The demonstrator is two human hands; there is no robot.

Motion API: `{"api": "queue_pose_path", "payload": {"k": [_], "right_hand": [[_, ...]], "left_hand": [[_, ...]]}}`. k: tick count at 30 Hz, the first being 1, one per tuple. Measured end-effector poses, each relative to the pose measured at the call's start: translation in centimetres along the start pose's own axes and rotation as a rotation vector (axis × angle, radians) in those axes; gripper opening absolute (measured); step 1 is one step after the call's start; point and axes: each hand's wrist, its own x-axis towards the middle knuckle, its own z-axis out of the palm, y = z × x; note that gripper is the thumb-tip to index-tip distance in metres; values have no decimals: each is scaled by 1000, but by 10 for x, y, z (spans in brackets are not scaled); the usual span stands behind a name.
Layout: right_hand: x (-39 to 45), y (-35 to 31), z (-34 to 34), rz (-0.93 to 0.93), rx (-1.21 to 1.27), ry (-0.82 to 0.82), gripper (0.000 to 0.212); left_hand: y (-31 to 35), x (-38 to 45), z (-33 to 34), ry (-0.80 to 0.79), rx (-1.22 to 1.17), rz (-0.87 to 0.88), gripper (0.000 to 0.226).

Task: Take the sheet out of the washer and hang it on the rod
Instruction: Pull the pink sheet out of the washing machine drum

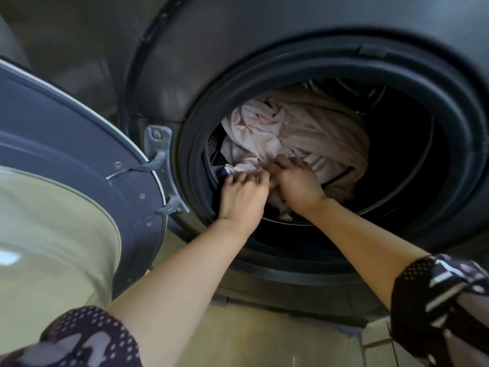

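Note:
A crumpled pale pink sheet lies bunched inside the drum of a dark grey front-loading washer. Both my arms reach through the round opening. My left hand is at the sheet's near left edge with its fingers curled into the fabric. My right hand is beside it, its fingers closed on a fold of the sheet. The lower part of the sheet is hidden behind my hands. No rod is in view.
The washer's door stands swung open to the left, held by a metal hinge. A black rubber gasket rings the opening. A bit of dark blue cloth shows by my left hand. Tiled floor lies below.

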Motion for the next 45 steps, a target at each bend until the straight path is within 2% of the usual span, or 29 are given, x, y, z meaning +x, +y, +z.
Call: {"api": "queue_pose_path", "payload": {"k": [3,6,8,10,12,14,16,19,21,23,25,26,28,31,33,36,38,39,43,45], "right_hand": [[-10,6,-22,27,55,83,43],[-28,6,-44,38,130,154,42],[-48,2,-57,50,198,173,40],[-69,-5,-66,41,295,209,46],[-92,-14,-68,16,380,247,41],[-115,-20,-63,-30,367,261,31],[-134,-23,-51,-61,332,194,22],[-155,-25,-32,-84,351,-54,42],[-163,-25,-30,-89,432,-177,46],[-165,-29,-40,-9,625,-205,40],[-161,-36,-51,148,852,-106,40],[-156,-39,-54,249,938,-48,47],[-145,-44,-51,435,1005,-11,66],[-132,-56,-42,582,1106,-108,93],[-128,-66,-36,613,1119,-121,100],[-126,-76,-25,629,943,-76,103],[-124,-73,-18,620,870,-85,98],[-123,-71,-17,613,861,-104,90],[-130,-62,-22,553,801,-86,42],[-139,-69,-31,511,828,-26,35]], "left_hand": [[0,-10,-20,116,-40,19,41],[5,-19,-46,146,-125,10,66],[10,-25,-59,126,-174,-14,81],[13,-33,-67,48,-173,-32,96],[17,-48,-72,-22,-166,-65,101],[20,-69,-73,-28,-171,-78,95],[22,-92,-68,-20,-163,-27,78],[23,-125,-55,-43,-156,33,57],[25,-141,-50,-80,-154,17,60],[25,-153,-46,-62,-173,11,59],[25,-162,-46,10,-212,19,43],[26,-165,-47,39,-225,24,36],[27,-172,-52,43,-234,29,37],[22,-179,-53,-58,-286,59,48],[14,-181,-53,-233,-349,79,64],[-5,-179,-54,-550,-532,57,95],[-14,-172,-62,-680,-631,10,112],[-16,-167,-66,-671,-698,-46,114],[-13,-147,-79,-489,-1069,-465,90],[-7,-137,-84,-519,-1203,-570,86]]}}
